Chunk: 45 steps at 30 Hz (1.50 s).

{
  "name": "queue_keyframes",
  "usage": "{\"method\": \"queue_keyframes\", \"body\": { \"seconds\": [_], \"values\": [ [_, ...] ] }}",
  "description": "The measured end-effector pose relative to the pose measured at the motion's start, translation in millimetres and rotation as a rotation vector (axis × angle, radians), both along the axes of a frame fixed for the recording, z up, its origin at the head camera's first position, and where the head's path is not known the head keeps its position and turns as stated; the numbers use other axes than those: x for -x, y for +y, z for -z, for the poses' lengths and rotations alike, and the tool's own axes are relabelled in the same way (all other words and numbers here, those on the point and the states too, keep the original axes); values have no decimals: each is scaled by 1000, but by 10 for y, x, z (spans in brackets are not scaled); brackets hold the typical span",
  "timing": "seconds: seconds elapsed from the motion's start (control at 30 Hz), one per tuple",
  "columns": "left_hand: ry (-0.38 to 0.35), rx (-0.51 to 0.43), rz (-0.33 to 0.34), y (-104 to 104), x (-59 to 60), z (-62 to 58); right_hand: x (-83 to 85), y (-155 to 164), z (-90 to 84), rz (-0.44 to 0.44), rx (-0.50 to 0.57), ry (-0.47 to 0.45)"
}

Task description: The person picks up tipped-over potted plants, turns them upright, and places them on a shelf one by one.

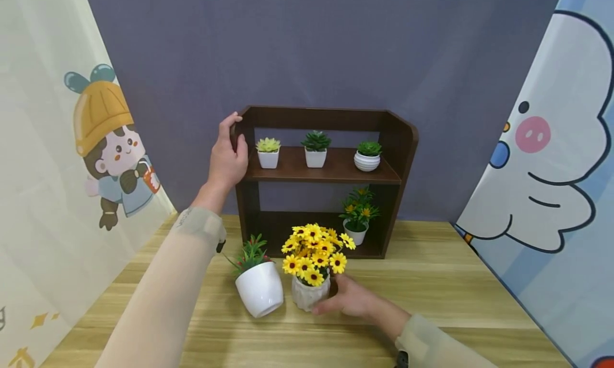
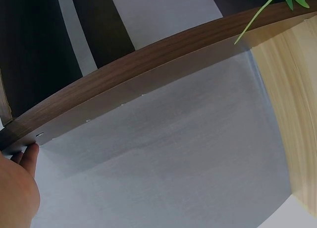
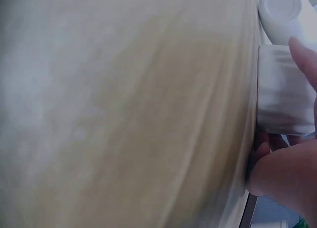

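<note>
— Where is the sunflower pot (image 1: 310, 293) just now?

— Standing upright on the table (image 1: 441, 282), in front of the dark wooden shelf (image 1: 326, 168), at about six o'clock from the shelf's lower opening. The right hand (image 1: 352, 298) is at the pot's three o'clock side, its fingers (image 1: 322, 307) curled round the white ribbed base and gripping it; the right wrist view shows the pot's wall pressed between thumb and fingers.

— And the other hand?

— The left hand (image 1: 226, 157) holds the shelf's upper left corner, at roughly ten o'clock from the sunflowers, fingers wrapped over the side panel's edge.

— Anything close by?

— A smooth white pot with green leaves (image 1: 259, 287) leans tilted at the sunflower pot's nine o'clock, just beside it; I cannot tell whether they touch. A small flowering pot (image 1: 357, 218) sits inside the lower compartment at one o'clock, and three succulents (image 1: 315, 149) line the middle board.
</note>
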<state>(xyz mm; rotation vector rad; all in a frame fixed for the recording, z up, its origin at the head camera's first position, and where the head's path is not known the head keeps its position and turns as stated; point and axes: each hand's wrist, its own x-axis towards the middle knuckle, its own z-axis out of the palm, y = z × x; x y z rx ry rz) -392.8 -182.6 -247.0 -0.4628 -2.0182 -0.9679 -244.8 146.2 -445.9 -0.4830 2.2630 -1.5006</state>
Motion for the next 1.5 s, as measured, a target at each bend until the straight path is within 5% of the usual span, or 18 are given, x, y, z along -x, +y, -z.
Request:
{"method": "queue_keyframes", "body": {
  "seconds": [0.8,1.5],
  "values": [
    [-2,-3,-7,7,7,-1,27,-88,49,40,61,-39],
    [11,6,-11,8,3,-2,116,-82,-1,100,46,60]
  ]
}}
